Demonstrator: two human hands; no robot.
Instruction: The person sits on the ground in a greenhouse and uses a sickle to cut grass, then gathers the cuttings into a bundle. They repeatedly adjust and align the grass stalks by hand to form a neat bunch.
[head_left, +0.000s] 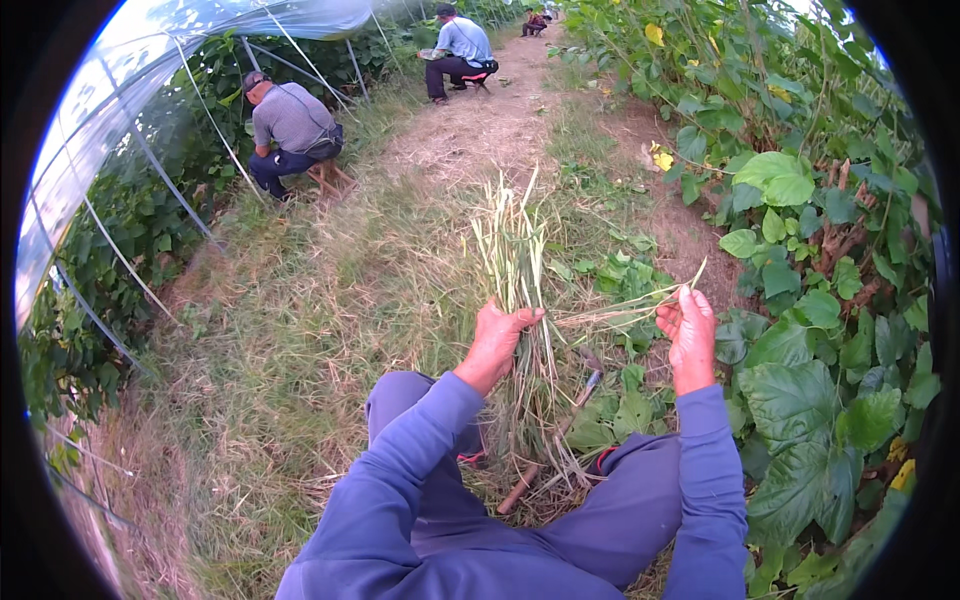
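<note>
My left hand [492,347] is closed around a bundle of grass stalks [510,250], pale green and straw-coloured. The cut-looking thick ends point up and away from me, while thin dry strands trail down between my knees. Out to the right, my right hand [690,335] pinches the end of a few thin grass strands [618,313] between thumb and fingertips. These strands stretch across toward the bundle; whether they join it is hard to see. Below the bundle, a wooden-handled tool [521,489] lies slanted on the ground, its head partly hidden by grass.
Leafy bushes [795,400] crowd close on my right. Left stand curved metal hoops with plastic sheeting [110,110] over green plants. One person [292,125] sits on a low wooden stool; another person [462,48] sits farther up the dirt path [480,125]. Dry grass [290,370] covers the ground.
</note>
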